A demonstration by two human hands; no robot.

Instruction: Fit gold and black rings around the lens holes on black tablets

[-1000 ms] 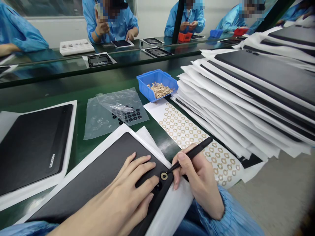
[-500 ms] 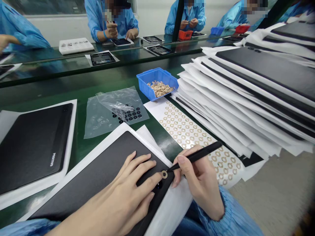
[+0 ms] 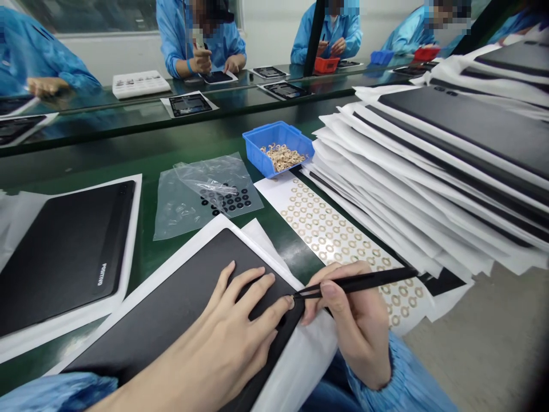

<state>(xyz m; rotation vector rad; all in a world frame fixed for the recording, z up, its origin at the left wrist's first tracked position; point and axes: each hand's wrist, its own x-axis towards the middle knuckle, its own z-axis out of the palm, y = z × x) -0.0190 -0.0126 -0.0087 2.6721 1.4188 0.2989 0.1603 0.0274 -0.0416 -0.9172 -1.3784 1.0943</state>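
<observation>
Several people [image 3: 306, 39] beyond the green table [image 3: 86, 151]; right hand [image 3: 358, 315] clamps tweezers [image 3: 377, 278], left hand [image 3: 235, 329] lies spread.

Factory assembly line — long green workbench [image 3: 197, 137], people in matching blue work jackets [image 3: 328, 34] seated along it, stacked tablet covers [image 3: 463, 120], small-parts bins [image 3: 278, 150] — electronics workshop.
</observation>
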